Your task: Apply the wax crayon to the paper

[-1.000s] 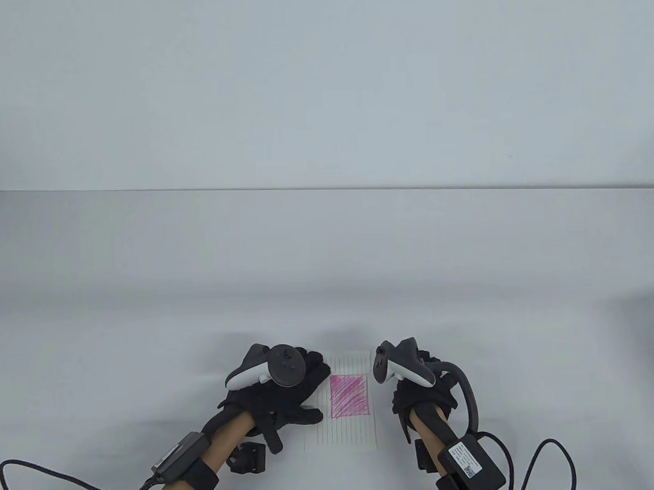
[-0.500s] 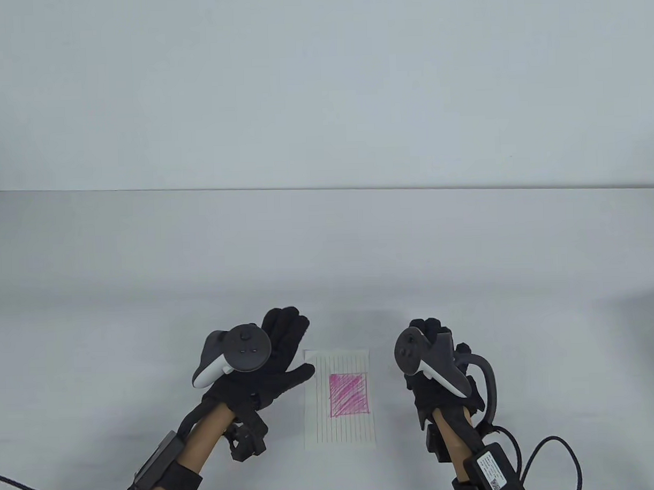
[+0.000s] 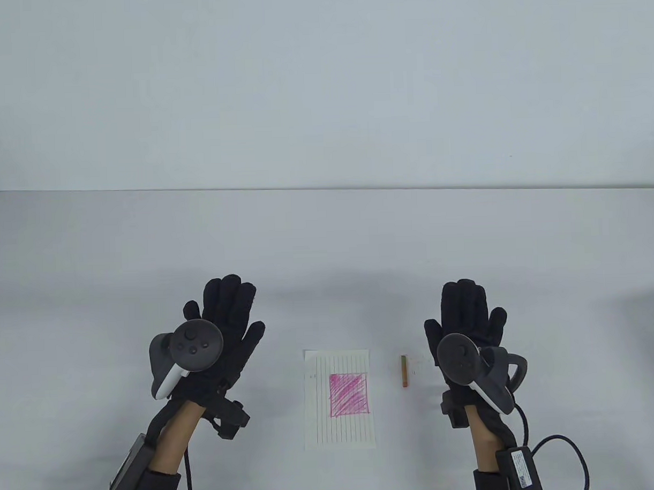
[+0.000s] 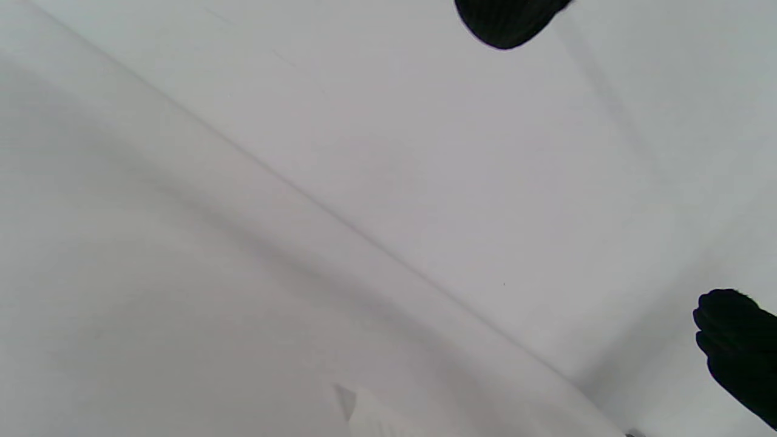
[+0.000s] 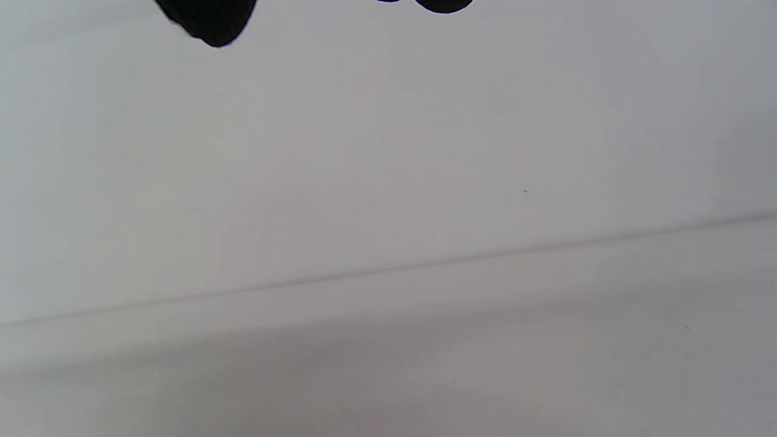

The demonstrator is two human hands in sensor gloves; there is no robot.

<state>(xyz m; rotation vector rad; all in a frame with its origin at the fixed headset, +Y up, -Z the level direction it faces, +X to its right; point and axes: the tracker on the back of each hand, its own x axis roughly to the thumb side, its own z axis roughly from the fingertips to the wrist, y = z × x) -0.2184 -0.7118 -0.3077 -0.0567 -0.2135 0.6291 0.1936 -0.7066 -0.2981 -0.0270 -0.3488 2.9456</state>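
Note:
A small lined sheet of paper (image 3: 340, 432) lies on the white table near the front edge, with a pink crayon-filled square (image 3: 349, 395) on it. A short crayon (image 3: 404, 371) lies on the table just right of the paper, held by nothing. My left hand (image 3: 222, 318) is flat and open, well left of the paper, holding nothing. My right hand (image 3: 469, 315) is flat and open, right of the crayon, holding nothing. The wrist views show only dark fingertips (image 4: 504, 24) (image 5: 209, 24) over bare table; a corner of the paper (image 4: 358, 413) shows in the left wrist view.
The white table (image 3: 327, 245) runs back to its far edge against a pale wall. Cables trail from both wrists at the front edge (image 3: 564, 451).
Both hands have lifted off the paper, moved outward and forward, and spread flat. The right hand has let go of the crayon, which now lies beside the paper.

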